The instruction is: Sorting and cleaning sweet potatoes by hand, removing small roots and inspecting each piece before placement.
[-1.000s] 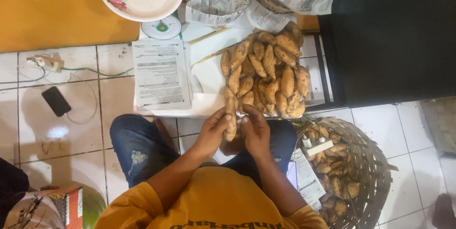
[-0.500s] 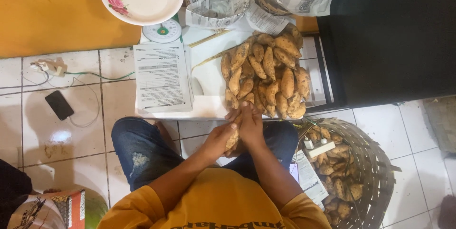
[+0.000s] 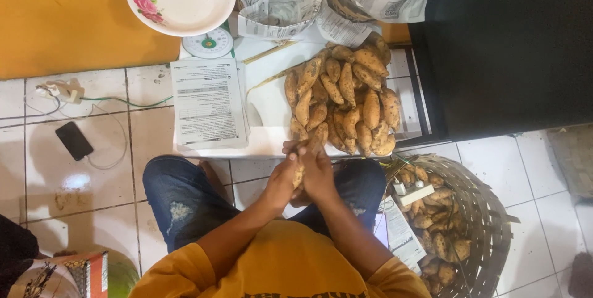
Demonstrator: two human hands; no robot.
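Raised hands (image 3: 302, 171) hiding sweet potato (image 3: 298, 177)

Your single head camera looks steeply down, close over your lap, white tiled floor (image 3: 92, 211) filling the frame.

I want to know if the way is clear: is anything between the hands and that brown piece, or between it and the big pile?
Nothing visible. The left hand and right hand are pressed around the brown piece, touching it. The pile lies just beyond the fingertips on the white board, with no object between.
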